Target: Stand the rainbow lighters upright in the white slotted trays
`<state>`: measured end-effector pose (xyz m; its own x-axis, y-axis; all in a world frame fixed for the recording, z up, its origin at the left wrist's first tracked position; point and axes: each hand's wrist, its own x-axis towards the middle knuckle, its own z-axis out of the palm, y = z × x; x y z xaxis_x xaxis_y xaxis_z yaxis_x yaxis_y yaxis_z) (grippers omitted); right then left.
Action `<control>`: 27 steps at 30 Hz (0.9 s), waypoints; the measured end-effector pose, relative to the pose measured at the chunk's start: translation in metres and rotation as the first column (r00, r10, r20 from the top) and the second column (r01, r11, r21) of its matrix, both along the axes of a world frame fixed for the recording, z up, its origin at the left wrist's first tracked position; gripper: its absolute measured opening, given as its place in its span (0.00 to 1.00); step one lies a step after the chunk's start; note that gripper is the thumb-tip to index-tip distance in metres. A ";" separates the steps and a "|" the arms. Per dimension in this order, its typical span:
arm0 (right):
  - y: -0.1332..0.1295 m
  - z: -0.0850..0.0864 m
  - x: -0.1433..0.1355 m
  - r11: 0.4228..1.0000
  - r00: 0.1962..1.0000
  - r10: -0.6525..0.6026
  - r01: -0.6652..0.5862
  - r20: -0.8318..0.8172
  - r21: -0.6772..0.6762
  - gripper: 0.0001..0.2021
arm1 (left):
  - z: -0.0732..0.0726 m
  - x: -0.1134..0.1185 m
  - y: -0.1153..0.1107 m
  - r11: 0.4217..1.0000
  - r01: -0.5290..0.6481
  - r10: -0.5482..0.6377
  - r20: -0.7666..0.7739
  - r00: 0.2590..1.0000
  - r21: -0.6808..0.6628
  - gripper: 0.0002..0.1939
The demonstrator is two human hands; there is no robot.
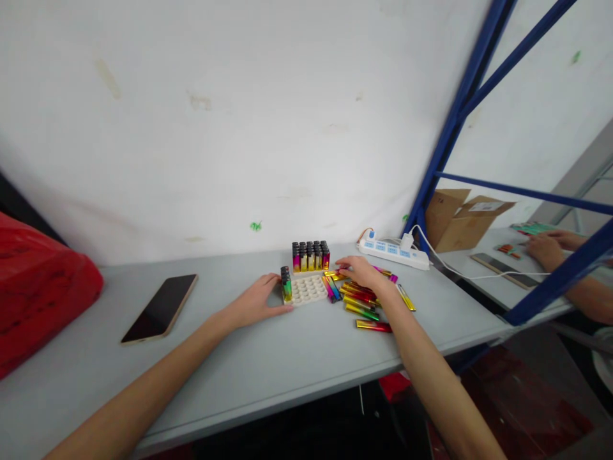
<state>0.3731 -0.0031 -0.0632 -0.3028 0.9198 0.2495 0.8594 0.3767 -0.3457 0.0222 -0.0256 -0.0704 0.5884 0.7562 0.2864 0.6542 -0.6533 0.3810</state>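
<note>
While the left hand (258, 300) rests, fingers spread, at the left end of the white tray (309, 289), the right hand (360, 272) reaches among loose lighters (360, 302) beside it, grip hidden. Picking seems underway; next calls for separating 1 lighter.

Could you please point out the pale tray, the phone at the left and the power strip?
Pale tray (309, 290), head view: among the round pockets of its top.
Phone (160, 309), head view: middle of its dark screen.
Power strip (393, 252), head view: middle of its socketed top.
</note>
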 end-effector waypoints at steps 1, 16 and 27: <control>0.000 0.000 0.000 1.000 1.000 0.003 -0.003 0.006 0.002 0.12 | 0.000 0.000 0.000 1.000 0.001 -0.001 -0.007 1.000 -0.001 0.39; -0.021 0.027 -0.046 0.985 0.669 0.071 0.072 -0.740 0.160 0.22 | 0.003 0.001 -0.002 1.000 0.022 -0.022 0.000 1.000 0.003 0.39; -0.038 0.021 -0.097 0.921 0.379 0.010 -0.365 -0.925 -0.140 0.25 | -0.001 -0.001 0.000 0.999 0.036 -0.036 0.014 0.999 0.012 0.40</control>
<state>0.2762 -0.0408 -0.0424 -0.2380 0.9413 0.2395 -0.1060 0.2199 -0.9697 0.0217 -0.0254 -0.0719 0.6109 0.7311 0.3039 0.6249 -0.6809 0.3820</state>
